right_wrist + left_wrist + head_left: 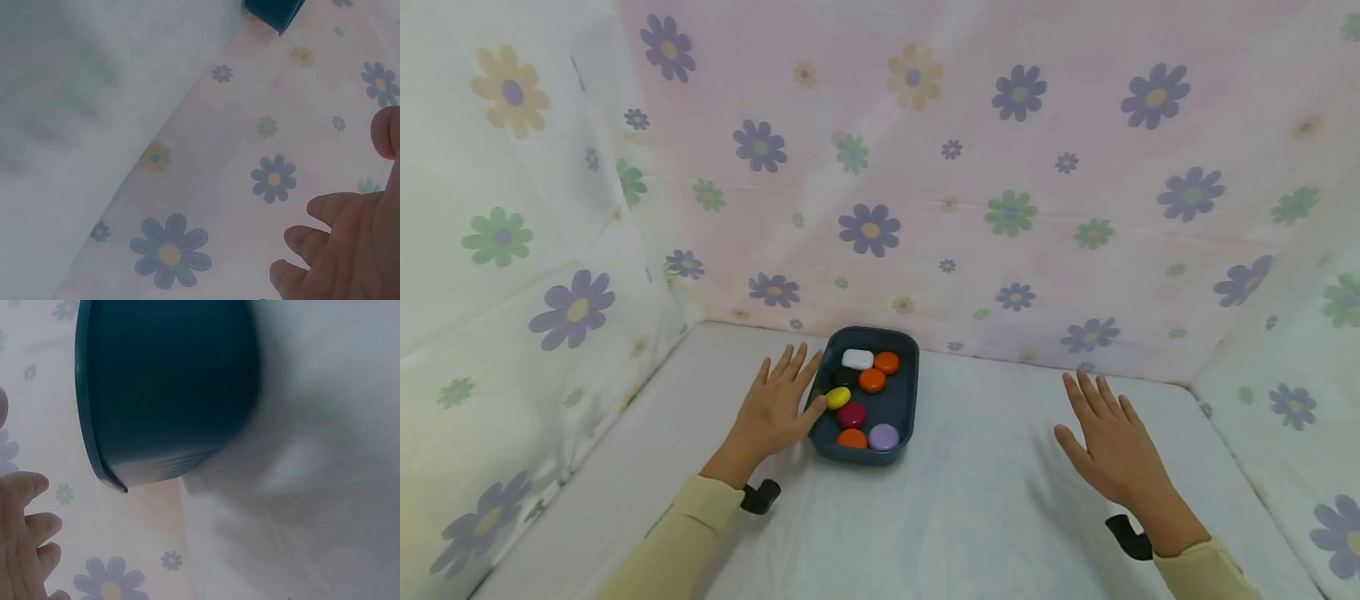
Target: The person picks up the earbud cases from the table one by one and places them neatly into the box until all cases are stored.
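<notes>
A dark teal rectangular tub (898, 408) stands on the white cloth, holding several smooth rounded pieces. Among these are a white piece (857, 359), a black one (846, 377), a yellow one (838, 397), a dark red one (852, 415), a lilac one (883, 437) and some orange ones (872, 381). My left hand (778, 408) is spread flat at the tub's left side, its thumb overlapping the rim in the head view. The left wrist view shows the tub's outer wall (169, 381) close by. Well to the right, my right hand (1108, 442) hovers with straight fingers, holding nothing.
White cloth (977, 500) covers the table. A flower-printed curtain (947, 183) rises behind it, with similar sheets at the left (497, 317) and right sides. The tub stands near the back edge. Each wrist wears a black camera mount (762, 497).
</notes>
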`<control>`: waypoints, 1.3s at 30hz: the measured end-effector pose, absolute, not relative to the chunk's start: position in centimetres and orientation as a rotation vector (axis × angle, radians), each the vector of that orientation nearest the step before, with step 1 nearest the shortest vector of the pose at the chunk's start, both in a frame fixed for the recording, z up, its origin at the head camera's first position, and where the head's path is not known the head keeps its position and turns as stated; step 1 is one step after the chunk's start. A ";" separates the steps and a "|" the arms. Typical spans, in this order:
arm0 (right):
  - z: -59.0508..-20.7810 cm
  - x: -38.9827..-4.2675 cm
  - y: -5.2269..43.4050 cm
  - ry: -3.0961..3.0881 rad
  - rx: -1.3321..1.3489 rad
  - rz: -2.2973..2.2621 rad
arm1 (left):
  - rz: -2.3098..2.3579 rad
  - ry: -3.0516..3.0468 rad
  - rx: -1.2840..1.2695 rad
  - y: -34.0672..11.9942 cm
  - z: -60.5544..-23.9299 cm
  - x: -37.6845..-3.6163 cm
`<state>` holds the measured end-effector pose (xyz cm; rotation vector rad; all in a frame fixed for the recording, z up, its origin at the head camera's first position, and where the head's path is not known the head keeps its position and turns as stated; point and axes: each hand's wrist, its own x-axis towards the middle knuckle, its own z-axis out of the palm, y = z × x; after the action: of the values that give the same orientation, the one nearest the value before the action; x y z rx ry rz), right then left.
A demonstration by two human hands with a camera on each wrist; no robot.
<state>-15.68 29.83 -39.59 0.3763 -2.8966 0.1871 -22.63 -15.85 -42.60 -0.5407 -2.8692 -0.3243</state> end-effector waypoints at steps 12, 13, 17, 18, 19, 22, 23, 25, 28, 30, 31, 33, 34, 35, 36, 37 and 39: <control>-39.8 -15.3 29.7 -2.870 0.380 0.214 | -0.320 -2.866 -0.535 -16.1 -42.3 -22.7; -39.8 -15.4 29.6 -2.872 0.381 0.220 | -0.324 -2.864 -0.533 -16.1 -42.3 -22.7; -40.2 -15.8 29.2 -2.875 0.386 0.253 | -0.391 -2.855 -0.526 -16.2 -42.6 -22.7; -40.2 -16.0 29.0 -2.874 0.387 0.264 | -0.415 -2.851 -0.523 -16.3 -42.8 -22.7; -40.3 -16.2 28.9 -2.869 0.389 0.280 | -0.440 -2.849 -0.518 -16.4 -42.9 -22.8; -40.4 -16.8 28.0 -2.854 0.382 0.349 | -0.538 -2.846 -0.500 -16.7 -43.4 -22.9; -40.4 -17.0 27.7 -2.848 0.377 0.379 | -0.573 -2.845 -0.492 -16.8 -43.6 -22.9; -40.3 -17.5 26.9 -2.832 0.366 0.456 | -0.660 -2.843 -0.472 -16.9 -43.9 -23.0; -40.2 -18.2 25.5 -2.800 0.357 0.583 | -0.795 -2.830 -0.447 -17.1 -44.3 -23.2; -40.1 -18.8 24.4 -2.776 0.368 0.673 | -0.871 -2.818 -0.415 -17.2 -44.8 -23.4; -40.0 -19.0 23.9 -2.766 0.372 0.719 | -0.913 -2.810 -0.397 -17.2 -44.9 -23.5; -39.9 -19.5 22.7 -2.747 0.388 0.796 | -1.005 -2.796 -0.352 -17.3 -45.3 -23.7; -39.9 -19.7 22.1 -2.739 0.399 0.820 | -1.052 -2.790 -0.329 -17.3 -45.5 -23.8; -39.9 -19.9 21.6 -2.731 0.412 0.849 | -1.101 -2.779 -0.306 -17.3 -45.7 -24.0; -39.9 -20.2 21.1 -2.727 0.427 0.868 | -1.150 -2.769 -0.285 -17.3 -45.9 -24.1; -40.0 -20.4 20.6 -2.721 0.450 0.884 | -1.196 -2.762 -0.269 -17.2 -46.0 -24.3; -40.2 -20.9 19.7 -2.715 0.499 0.910 | -1.269 -2.744 -0.257 -17.2 -46.3 -24.5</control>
<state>-20.86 19.70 -40.15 0.4992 -2.7147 0.9104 -24.47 -17.17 -46.28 -0.2568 -2.7444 -1.2695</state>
